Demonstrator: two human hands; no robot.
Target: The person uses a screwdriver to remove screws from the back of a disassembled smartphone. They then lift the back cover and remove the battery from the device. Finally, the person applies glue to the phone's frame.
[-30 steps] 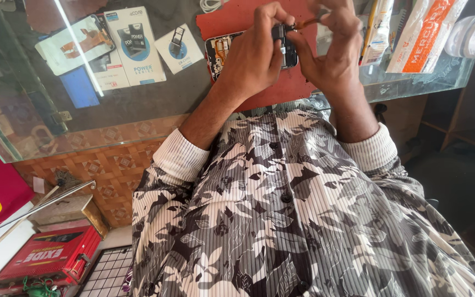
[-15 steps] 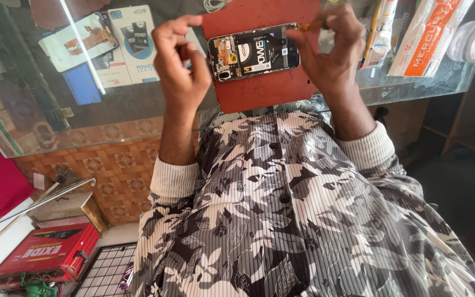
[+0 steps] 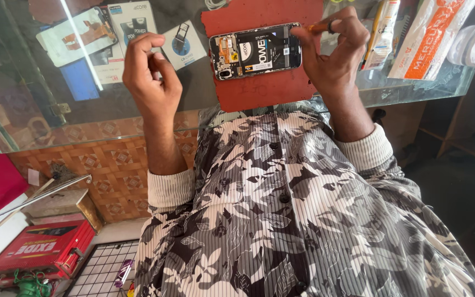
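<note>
Red rubber mat (image 3: 259, 91) lies on the glass table (image 3: 83, 115), and on it sits an opened phone (image 3: 255, 50) with its back cover off, battery and board showing. The right hand (image 3: 333, 58), at three o'clock of the phone, pinches a thin orange-handled tool (image 3: 317, 26) between thumb and forefinger, its tip touching or just above the phone's right end. The left hand (image 3: 150, 71) hovers at nine o'clock, well apart from the phone, fingers loosely curled with thumb and forefinger close together; I cannot tell whether they hold some tiny part. Small product boxes (image 3: 138, 25) lie at ten o'clock under the glass. To work this well, the tool should likely stay shallow and steady against the edge, and the free hand would best brace the phone so it does not slide on the mat.
</note>
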